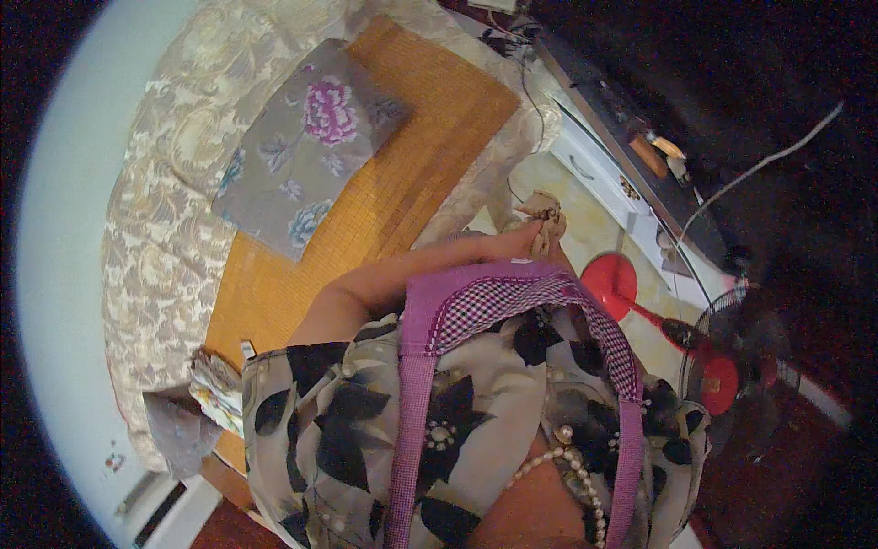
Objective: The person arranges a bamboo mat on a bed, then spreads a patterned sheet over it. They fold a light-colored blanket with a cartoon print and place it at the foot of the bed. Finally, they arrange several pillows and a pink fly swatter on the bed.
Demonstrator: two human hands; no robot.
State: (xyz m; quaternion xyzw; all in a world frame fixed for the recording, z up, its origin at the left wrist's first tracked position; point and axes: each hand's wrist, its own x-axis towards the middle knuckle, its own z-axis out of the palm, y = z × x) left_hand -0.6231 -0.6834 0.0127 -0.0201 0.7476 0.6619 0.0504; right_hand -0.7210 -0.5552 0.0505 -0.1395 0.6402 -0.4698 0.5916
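In front of my purple apron [423, 297], my left hand [524, 242] is closed on a crumpled beige cloth-like bundle [546, 209] with darker spots. My left forearm reaches across to it from the left. Close against the same bundle is a small part of my right hand [555, 245]; its fingers are hidden, and my right forearm does not show behind the apron. Left of my hands lies a bed with an orange-brown woven mat [457, 119]. A grey pillow [283, 156] with pink and blue flowers rests on the mat.
A patterned cream bedspread [183, 183] surrounds the mat. To the right are a white drawer unit [585, 165] with a dark top holding small items, a red round base [608, 285], and a caged fan [745, 339]. A pale cable [768, 160] crosses the dark area. A grey bag [178, 435] sits lower left.
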